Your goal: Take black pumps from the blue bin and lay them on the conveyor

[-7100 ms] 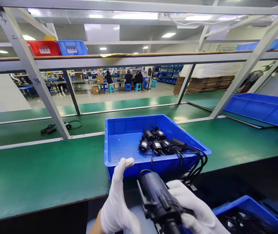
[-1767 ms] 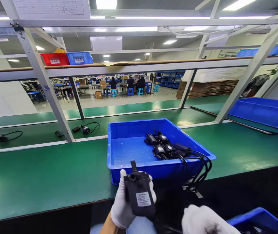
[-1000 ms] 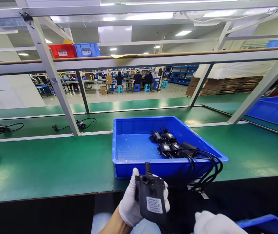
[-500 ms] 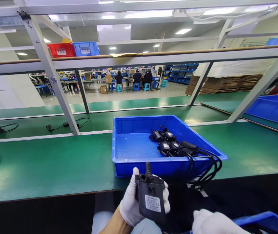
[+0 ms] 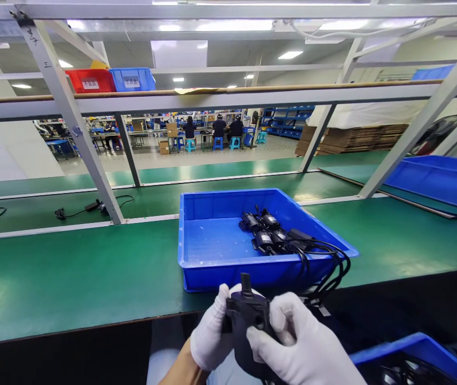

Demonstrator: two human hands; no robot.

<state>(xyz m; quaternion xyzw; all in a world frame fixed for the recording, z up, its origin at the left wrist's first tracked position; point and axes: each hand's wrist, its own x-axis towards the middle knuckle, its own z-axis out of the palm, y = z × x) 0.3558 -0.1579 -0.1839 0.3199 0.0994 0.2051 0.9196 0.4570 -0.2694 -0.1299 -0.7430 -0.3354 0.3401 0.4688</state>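
Pump, small black unit, sits low centre of frame, clamped between both gloved hands: left hand cups it from behind, right hand wraps front and side. Risk: gloves look slick, so grip may slip and it drops off bench edge. Cables spilling over blue tray wall, lower right of tray, could snag.

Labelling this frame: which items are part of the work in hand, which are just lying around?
In hand:
left hand and right hand gripping black pump
blue tray of pumps

Lying about:
red bin
shelf blue bin
corded unit on far belt
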